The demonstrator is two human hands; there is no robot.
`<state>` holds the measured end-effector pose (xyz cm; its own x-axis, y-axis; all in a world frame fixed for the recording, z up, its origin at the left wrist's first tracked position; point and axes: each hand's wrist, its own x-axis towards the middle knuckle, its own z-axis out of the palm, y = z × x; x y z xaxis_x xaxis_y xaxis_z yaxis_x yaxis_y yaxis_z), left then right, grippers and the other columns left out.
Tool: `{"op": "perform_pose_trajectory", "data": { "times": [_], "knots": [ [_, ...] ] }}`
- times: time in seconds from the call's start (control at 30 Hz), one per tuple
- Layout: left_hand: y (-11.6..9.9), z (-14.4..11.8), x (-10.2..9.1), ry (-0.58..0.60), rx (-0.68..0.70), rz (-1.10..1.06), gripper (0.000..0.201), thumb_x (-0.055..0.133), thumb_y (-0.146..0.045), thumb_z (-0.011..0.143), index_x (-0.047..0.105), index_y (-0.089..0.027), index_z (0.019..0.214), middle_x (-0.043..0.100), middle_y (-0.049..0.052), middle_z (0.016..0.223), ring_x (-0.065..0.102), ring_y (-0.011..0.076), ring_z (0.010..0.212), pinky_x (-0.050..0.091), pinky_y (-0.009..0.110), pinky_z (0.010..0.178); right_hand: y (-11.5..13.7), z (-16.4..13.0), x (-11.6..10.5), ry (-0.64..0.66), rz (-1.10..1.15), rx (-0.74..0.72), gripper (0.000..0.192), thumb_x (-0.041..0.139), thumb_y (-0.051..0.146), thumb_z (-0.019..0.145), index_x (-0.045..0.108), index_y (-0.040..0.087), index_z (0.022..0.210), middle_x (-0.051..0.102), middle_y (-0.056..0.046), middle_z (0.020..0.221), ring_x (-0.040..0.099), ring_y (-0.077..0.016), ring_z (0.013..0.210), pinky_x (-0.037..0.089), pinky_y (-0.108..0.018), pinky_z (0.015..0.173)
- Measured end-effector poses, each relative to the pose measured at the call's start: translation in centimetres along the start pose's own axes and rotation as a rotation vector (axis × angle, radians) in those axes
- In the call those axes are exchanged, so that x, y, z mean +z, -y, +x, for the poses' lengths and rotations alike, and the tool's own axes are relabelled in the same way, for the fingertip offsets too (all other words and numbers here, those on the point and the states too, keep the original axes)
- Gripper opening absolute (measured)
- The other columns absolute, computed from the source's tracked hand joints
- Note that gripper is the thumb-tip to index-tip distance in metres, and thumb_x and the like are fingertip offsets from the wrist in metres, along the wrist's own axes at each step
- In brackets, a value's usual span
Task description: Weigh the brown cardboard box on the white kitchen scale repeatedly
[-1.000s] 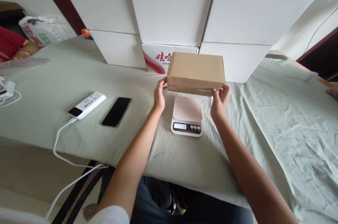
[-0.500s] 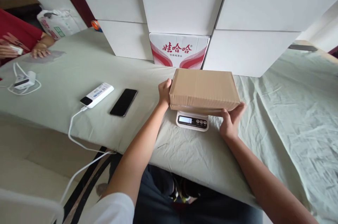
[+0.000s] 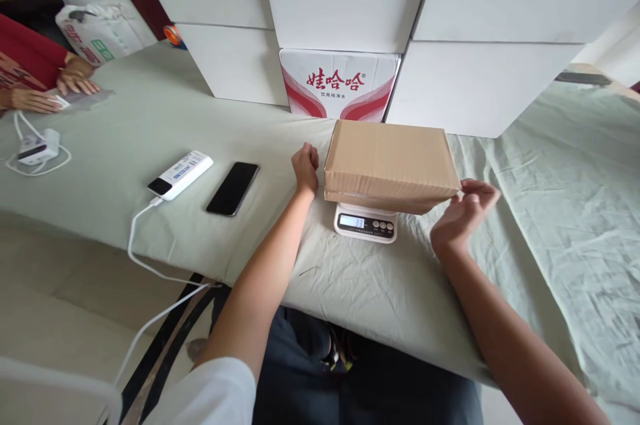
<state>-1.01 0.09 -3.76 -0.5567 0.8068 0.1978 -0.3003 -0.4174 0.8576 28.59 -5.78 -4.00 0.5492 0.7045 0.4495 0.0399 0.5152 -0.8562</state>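
Observation:
A plain brown cardboard box (image 3: 390, 161) rests on a small white kitchen scale (image 3: 365, 223), whose display shows digits. My left hand (image 3: 305, 167) hovers just left of the box with fingers curled, a small gap between them. To the right of the box, my right hand (image 3: 465, 211) is loosely curled near the corner, apart from it and holding nothing.
A black phone (image 3: 233, 188) and a white power bank (image 3: 181, 175) with a cable lie to the left on the pale green cloth (image 3: 150, 118). White boxes (image 3: 350, 5) and a red-printed carton (image 3: 340, 83) stand behind. Another person's hands (image 3: 75, 83) work at far left.
The box came down onto the scale and both my hands let go and drew slightly away. The scale's display changed from zero to a reading.

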Motion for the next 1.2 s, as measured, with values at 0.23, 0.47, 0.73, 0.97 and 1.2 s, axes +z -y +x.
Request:
{"op": "perform_pose_trajectory", "data": {
  "times": [0.23, 0.47, 0.73, 0.97, 1.2],
  "knots": [
    [0.9, 1.4, -1.0, 0.068, -0.175, -0.11, 0.075, 0.055, -0.076, 0.106, 0.024, -0.024, 0.062, 0.019, -0.005, 0.057, 0.019, 0.0106, 0.048, 0.018, 0.033, 0.051, -1.6, 3.0, -1.4, -0.194, -0.09, 0.199, 0.024, 0.059, 0.01, 0.077, 0.052, 0.028, 0.091, 0.05, 0.003, 0.093, 0.051, -0.0141, 0.075, 0.051, -0.034, 0.077],
    [1.3, 1.4, -1.0, 0.067, -0.205, -0.138, 0.076, 0.054, -0.08, 0.106, 0.024, -0.025, 0.064, 0.021, -0.005, 0.058, 0.02, 0.0105, 0.051, 0.021, 0.033, 0.053, -2.9, 2.5, -1.5, -0.126, -0.152, 0.178, 0.022, 0.063, 0.01, 0.084, 0.05, 0.027, 0.093, 0.05, 0.004, 0.093, 0.051, -0.0116, 0.076, 0.049, -0.025, 0.069],
    [1.3, 1.6, -1.0, 0.055, -0.216, -0.135, 0.076, 0.058, -0.077, 0.105, 0.023, -0.024, 0.063, 0.021, -0.005, 0.06, 0.02, 0.011, 0.051, 0.018, 0.033, 0.053, -3.4, 2.7, -1.6, -0.089, -0.145, 0.178, 0.022, 0.067, 0.019, 0.086, 0.05, 0.027, 0.096, 0.05, 0.007, 0.083, 0.051, -0.0104, 0.07, 0.048, -0.023, 0.065],
    [1.2, 1.5, -0.9, 0.048, -0.226, -0.125, 0.074, 0.059, -0.076, 0.105, 0.024, -0.024, 0.065, 0.021, -0.005, 0.06, 0.02, 0.011, 0.05, 0.019, 0.032, 0.052, -3.1, 2.5, -1.5, -0.052, -0.143, 0.21, 0.024, 0.069, 0.03, 0.092, 0.046, 0.028, 0.099, 0.053, 0.007, 0.083, 0.054, -0.0113, 0.07, 0.047, -0.026, 0.069],
    [0.6, 1.3, -0.6, 0.047, -0.24, -0.079, 0.079, 0.06, -0.081, 0.102, 0.023, -0.025, 0.062, 0.02, -0.005, 0.058, 0.019, 0.0108, 0.049, 0.019, 0.033, 0.051, -2.4, 2.2, -1.1, -0.042, -0.138, 0.23, 0.032, 0.072, 0.046, 0.093, 0.046, 0.028, 0.099, 0.051, 0.008, 0.083, 0.053, -0.012, 0.07, 0.044, -0.027, 0.068]
  ]
}}
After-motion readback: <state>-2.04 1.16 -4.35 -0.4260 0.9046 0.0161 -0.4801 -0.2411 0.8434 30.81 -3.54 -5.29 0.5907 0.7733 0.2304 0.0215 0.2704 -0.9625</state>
